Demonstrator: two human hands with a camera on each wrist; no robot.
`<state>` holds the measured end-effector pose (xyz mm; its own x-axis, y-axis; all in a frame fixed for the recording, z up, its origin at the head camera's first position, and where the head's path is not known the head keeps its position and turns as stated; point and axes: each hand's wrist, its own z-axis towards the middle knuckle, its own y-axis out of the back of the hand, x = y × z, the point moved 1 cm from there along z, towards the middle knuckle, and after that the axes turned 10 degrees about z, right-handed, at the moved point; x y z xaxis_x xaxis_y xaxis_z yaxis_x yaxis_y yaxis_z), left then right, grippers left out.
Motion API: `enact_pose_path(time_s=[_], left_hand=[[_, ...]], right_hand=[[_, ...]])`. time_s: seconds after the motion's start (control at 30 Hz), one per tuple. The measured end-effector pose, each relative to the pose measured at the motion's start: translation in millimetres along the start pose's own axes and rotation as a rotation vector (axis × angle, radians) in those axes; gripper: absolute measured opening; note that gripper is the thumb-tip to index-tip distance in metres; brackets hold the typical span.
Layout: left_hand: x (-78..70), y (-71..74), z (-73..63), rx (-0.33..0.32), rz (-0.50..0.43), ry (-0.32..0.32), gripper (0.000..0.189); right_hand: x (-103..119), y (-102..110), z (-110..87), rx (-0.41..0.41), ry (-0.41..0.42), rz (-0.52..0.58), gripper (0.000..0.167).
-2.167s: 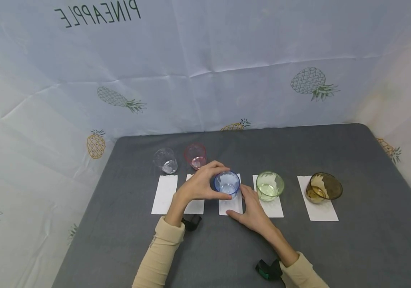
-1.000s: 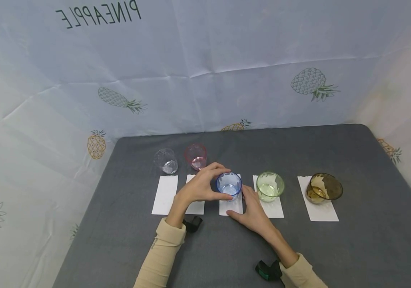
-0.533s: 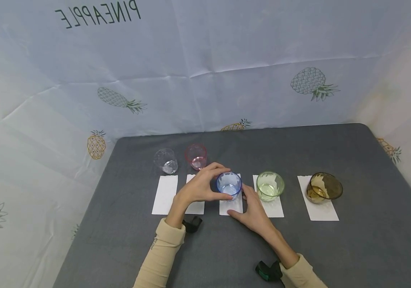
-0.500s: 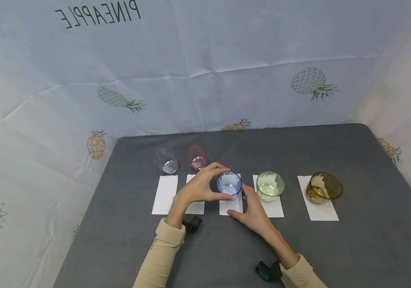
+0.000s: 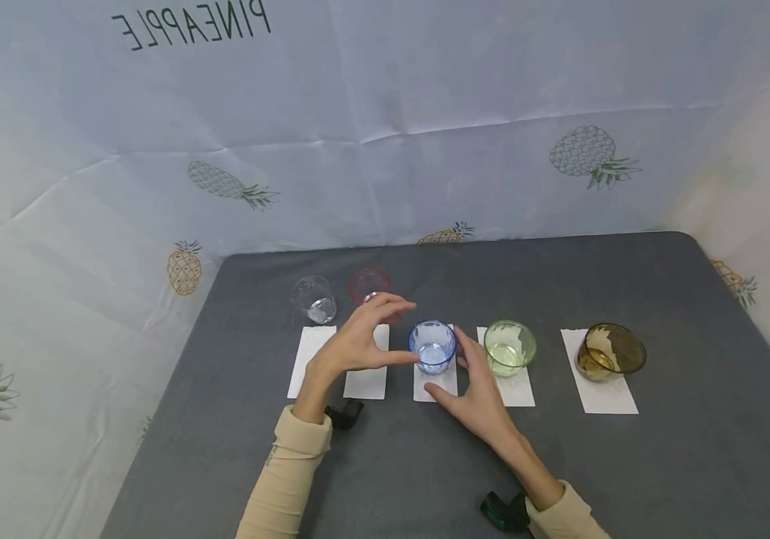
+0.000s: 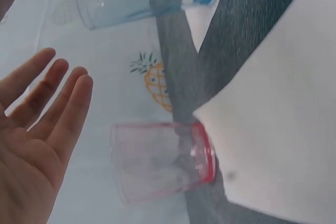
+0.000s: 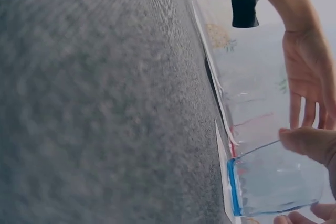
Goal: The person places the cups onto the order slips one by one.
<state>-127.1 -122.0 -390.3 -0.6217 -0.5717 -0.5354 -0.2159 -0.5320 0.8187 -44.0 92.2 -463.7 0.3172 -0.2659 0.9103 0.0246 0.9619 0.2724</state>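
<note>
Flanking the transparent blue glass tumbler (image 5: pixel 433 350), upright on a white paper rectangle (image 5: pixel 447 384), your left hand (image 5: pixel 356 340) and right hand (image 5: pixel 481 399) both keep loosely extended fingers, gripping nothing.

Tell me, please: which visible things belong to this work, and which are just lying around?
Likely in the work: blue glass, between left hand and right hand; green glass; amber glass; red glass; clear glass; white papers.

Just around: gray table; pineapple-print cloth; black wrist devices.

One glass (image 5: pixel 432 349) is blue, the backdrop (image 5: pixel 425 82) pineapple-printed.
</note>
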Motion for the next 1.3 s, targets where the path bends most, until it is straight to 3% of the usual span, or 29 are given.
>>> enact_pose_path(time_s=[0.23,0.5,0.63,0.9,1.07,1.3], left_hand=[[7.8,11.2,-3.1,-0.008,-0.033,0.009,0.075],[19.2,32.5,-6.7,-0.046,0.049,0.002,0.073],[27.1,43.3,-7.6,-0.048,0.064,0.021,0.071],[44.5,56.1,-2.6,-0.056,0.073,-0.018,0.069],[58.6,60.8,2.2,-0.058,0.068,0.018,0.071],[76.4,60.1,5.8,-0.121,0.048,0.065,0.07]], right_hand=[[10.7,1.5,2.1,-0.046,0.028,0.018,0.087],[27.4,1.2,6.7,-0.052,0.022,0.059,0.075],[37.0,-1.7,8.9,-0.028,0.041,0.103,0.072],[48.9,-13.4,14.1,0.028,0.074,0.138,0.073],[51.6,-26.0,17.7,0.07,0.106,0.178,0.071],[51.4,-46.0,20.6,0.119,0.099,0.184,0.069]])
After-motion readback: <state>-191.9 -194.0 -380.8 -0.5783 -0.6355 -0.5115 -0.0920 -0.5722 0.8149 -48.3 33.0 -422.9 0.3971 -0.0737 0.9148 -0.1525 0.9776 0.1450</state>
